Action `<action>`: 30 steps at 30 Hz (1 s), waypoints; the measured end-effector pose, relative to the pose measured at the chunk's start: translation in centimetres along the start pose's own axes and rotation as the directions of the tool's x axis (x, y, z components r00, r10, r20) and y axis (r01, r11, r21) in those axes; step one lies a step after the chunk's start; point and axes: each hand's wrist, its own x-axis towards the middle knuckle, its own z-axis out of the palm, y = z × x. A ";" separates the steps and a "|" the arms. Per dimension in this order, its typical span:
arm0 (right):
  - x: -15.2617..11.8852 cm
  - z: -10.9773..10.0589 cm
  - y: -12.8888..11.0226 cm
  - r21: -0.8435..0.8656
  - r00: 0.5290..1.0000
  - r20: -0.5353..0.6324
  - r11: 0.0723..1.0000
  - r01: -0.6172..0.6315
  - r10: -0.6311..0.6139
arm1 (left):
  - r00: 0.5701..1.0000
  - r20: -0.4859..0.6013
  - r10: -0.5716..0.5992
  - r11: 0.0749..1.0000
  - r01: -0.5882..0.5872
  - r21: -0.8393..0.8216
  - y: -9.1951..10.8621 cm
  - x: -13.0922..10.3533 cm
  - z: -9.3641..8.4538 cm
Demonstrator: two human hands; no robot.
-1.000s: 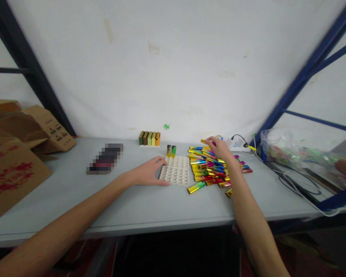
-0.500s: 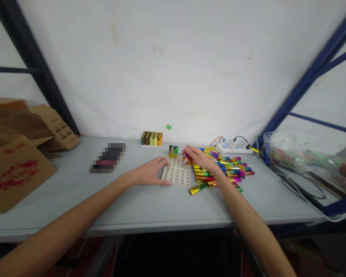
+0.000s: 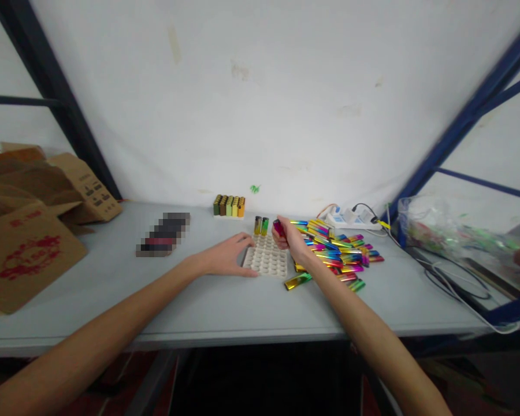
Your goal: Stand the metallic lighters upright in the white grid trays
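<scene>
White wall (image 3: pixel 286 104) at back, scuffed, w/ a small green mark (image 3: pixel 254 189) low down; grey worktop (image 3: pixel 190 318) runs along it, btwn a dark post (image 3: pixel 65 98) on L and a blue frame (image 3: pixel 450 133) on R.

White tray (image 3: pixel 266 263) w/ rows of round holes lies mid-worktop, btwn the two hands. L hand (image 3: pixel 225 255) has its L side: fingers spread wide in a C, thumb at near L corner, other fingertips by far L edge, holding the tray btwn them; palm is a bit off it. R hand (image 3: pixel 292 240) is at tray's far R corner, fingers closed round a pink lighter (image 3: pixel 279 227), dark end up, thumb near its top. Lighter's lower part is hidden by the fingers, so can't tell if it's in a hole.

Two upright lighters (image 3: pixel 261 226), gold/green, stand side by side at tray's far edge, just L of the held one. Loose pile (image 3: pixel 329 248) of shiny multicolour lighters lies R of tray, partly under R forearm.

Behind, nr wall: a packed block (image 3: pixel 229 206) of lighters in rows, dark green thru orange, standing on a white base. Power strip (image 3: pixel 354 218) w/ plugs & cables is beyond the pile; clear bags (image 3: pixel 437 231) far R. Far L: open cardboard boxes (image 3: pixel 39 248), plus a dark pixelated item (image 3: pixel 162 234), can't ID.
</scene>
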 end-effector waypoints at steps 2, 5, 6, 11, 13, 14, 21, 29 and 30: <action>0.0 0.3 0.5 -0.031 0.998 -0.051 0.999 -0.029 0.028 | 1.000 -0.009 0.004 1.000 -0.004 0.000 0.0 0.0 0.0; -0.1 0.9 0.9 -0.037 0.995 -0.095 0.999 -0.018 0.014 | 1.000 -0.006 0.004 1.000 -0.004 0.011 0.0 0.0 0.0; -0.1 1.0 0.9 -0.035 0.994 -0.106 0.999 -0.013 0.009 | 1.000 -0.002 0.004 1.000 -0.004 0.015 0.0 0.0 0.0; -0.2 0.8 0.5 -0.047 0.989 -0.143 0.998 -0.053 0.045 | 1.000 -0.006 0.010 1.000 -0.010 0.014 -0.1 0.0 0.1; -0.1 0.5 0.4 -0.051 0.988 -0.146 0.997 -0.066 0.058 | 1.000 -0.014 0.019 1.000 -0.019 0.009 -0.2 0.0 0.1; 0.0 0.3 0.4 -0.049 0.987 -0.149 0.996 -0.070 0.062 | 1.000 -0.017 0.024 1.000 -0.024 0.006 -0.2 0.0 0.1; 1.0 -1.0 0.8 -0.060 0.982 -0.149 0.992 0.111 -0.119 | 0.999 -0.021 0.025 1.000 -0.025 -0.007 -0.2 0.0 0.0; 2.5 -3.1 3.6 -0.421 0.882 -0.218 0.855 0.302 -0.419 | 1.000 0.006 0.006 0.999 -0.006 0.031 0.3 0.0 -0.1; 2.7 -3.3 3.9 -0.416 0.868 -0.231 0.851 0.321 -0.440 | 1.000 0.006 0.006 0.999 -0.006 0.032 0.3 0.0 -0.1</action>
